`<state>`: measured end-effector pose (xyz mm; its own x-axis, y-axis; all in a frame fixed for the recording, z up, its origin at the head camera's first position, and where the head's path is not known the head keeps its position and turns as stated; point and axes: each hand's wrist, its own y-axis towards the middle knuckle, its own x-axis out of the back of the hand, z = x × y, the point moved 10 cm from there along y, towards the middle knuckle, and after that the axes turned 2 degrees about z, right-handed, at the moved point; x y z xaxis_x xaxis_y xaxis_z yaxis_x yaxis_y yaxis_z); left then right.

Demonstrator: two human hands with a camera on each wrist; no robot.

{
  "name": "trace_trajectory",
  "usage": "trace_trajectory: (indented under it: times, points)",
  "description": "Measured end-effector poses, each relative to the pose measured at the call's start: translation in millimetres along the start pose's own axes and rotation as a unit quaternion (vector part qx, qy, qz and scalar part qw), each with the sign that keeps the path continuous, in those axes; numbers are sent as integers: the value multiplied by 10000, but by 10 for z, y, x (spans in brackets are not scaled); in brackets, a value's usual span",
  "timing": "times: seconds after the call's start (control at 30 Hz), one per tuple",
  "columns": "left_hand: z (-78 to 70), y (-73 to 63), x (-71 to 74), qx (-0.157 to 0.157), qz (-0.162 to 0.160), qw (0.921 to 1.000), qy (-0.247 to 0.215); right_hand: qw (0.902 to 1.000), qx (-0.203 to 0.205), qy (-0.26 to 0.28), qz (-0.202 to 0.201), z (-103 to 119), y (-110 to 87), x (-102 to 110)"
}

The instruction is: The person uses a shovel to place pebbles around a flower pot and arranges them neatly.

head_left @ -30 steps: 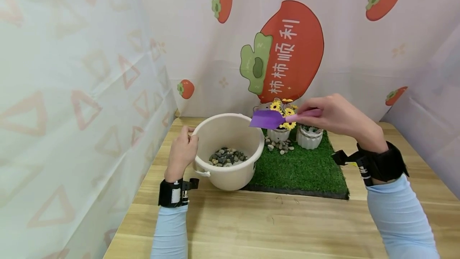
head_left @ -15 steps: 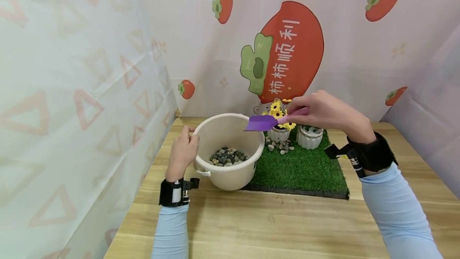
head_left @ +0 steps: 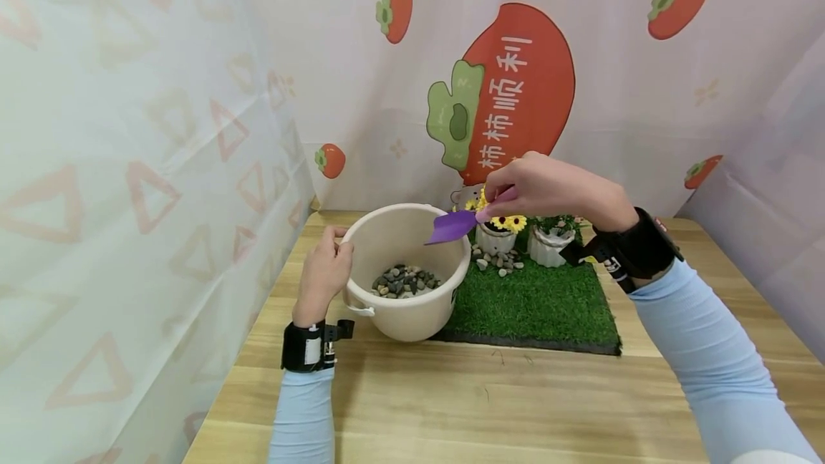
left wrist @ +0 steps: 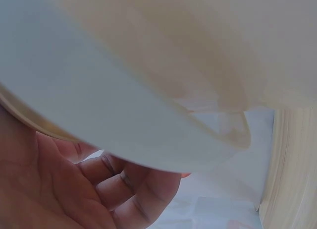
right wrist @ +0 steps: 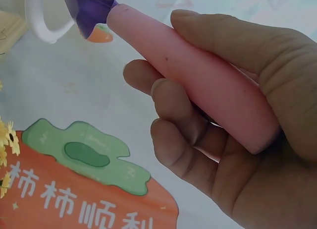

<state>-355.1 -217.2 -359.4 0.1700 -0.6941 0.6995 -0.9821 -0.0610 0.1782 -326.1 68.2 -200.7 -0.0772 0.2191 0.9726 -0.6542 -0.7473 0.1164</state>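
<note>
A cream bucket [head_left: 412, 317] stands on the table with grey and tan pebbles [head_left: 404, 281] at its bottom. My left hand [head_left: 324, 274] grips the bucket's left rim; in the left wrist view its fingers [left wrist: 143, 197] curl under the rim. My right hand [head_left: 548, 188] holds a small trowel by its pink handle [right wrist: 198, 80]. The trowel's purple blade [head_left: 451, 226] hangs over the bucket's right rim, its tip slanting down toward the inside. No pebbles can be made out on the blade.
Right of the bucket lies a green turf mat [head_left: 535, 306]. On it stand a white pot with yellow flowers [head_left: 495, 240], partly behind the right hand, and another white pot [head_left: 548, 248]. Loose pebbles [head_left: 496, 261] lie by the flower pot. A printed cloth [head_left: 361, 92] hangs behind.
My right hand has moved left with the trowel, bringing its blade further over the bucket and tipping it more downward. The left hand stays on the rim.
</note>
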Motion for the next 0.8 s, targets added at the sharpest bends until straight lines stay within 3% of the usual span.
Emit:
trace_trajectory:
  times: [0.5,0.8]
  points:
    - [-6,-16,-8,49,66,10000,-1,9993,158,34,327,50,135,-93]
    - [0,-17,-16,39,28,10000,-17,9970,97,58,762,123,305,-190]
